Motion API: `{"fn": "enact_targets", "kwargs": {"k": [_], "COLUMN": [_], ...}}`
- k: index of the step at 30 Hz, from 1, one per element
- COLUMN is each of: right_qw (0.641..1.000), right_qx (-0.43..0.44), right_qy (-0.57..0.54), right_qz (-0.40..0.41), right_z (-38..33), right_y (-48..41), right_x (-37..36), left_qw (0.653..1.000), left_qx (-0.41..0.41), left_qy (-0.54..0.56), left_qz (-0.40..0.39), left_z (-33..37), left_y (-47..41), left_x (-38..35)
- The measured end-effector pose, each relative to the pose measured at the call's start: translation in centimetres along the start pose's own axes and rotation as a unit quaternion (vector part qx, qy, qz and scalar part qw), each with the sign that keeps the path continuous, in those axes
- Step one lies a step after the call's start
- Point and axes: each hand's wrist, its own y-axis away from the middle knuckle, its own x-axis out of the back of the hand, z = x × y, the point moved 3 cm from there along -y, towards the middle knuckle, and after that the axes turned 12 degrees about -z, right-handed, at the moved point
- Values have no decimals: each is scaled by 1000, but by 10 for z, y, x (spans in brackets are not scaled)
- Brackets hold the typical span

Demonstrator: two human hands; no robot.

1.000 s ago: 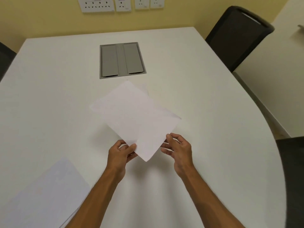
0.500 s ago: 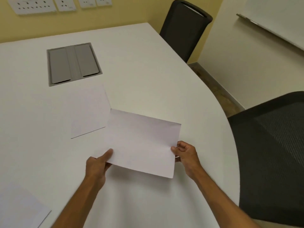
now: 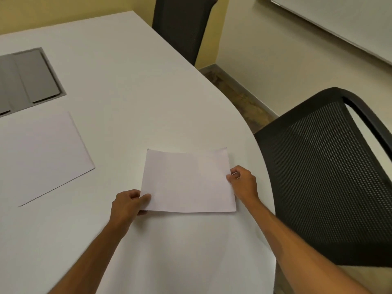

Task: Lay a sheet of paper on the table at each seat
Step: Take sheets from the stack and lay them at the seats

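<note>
I hold a white sheet of paper [image 3: 187, 181] low over the white table [image 3: 131, 88], near its curved right edge. My left hand [image 3: 127, 203] pinches the sheet's near left corner. My right hand [image 3: 242, 183] pinches its right edge. The sheet sits in front of a black mesh chair [image 3: 322, 175] on the right. A second white sheet [image 3: 42, 155] lies flat on the table to the left, apart from the held one.
A grey cable hatch [image 3: 27, 81] is set into the tabletop at the left. Another dark chair [image 3: 182, 24] stands at the far side of the table. A whiteboard [image 3: 339, 20] hangs on the right wall, with floor between wall and table.
Both hands have carried the sheet to the right, toward the mesh chair, and turned it square to the table edge. The view has swung right; the other sheet stays lying behind at left.
</note>
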Motion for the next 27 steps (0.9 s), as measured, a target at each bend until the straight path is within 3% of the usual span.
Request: {"fn": "enact_targets", "kwargs": {"k": [9,13,17,27], "right_qw": [999,998,997,995], "right_qx": [13,25,34,47], "right_qy": [37,54,73,82], "right_qz": [15,5,-3,-21], "right_z": [16,16,22,34], "right_y": [0,-1,-3,-8], "right_x": [-1,-1,1,1], "left_qw": [958,912,896,906], "left_qx": [9,-116,-127,-101], "left_qy": [-279,-388,-425,-406], "left_qz": [60,63,-35,-62], "left_z": [1,-1,-6,-8], "left_y": [-2,-1,-11,-14], "left_x": [-4,-4,-5,-4]}}
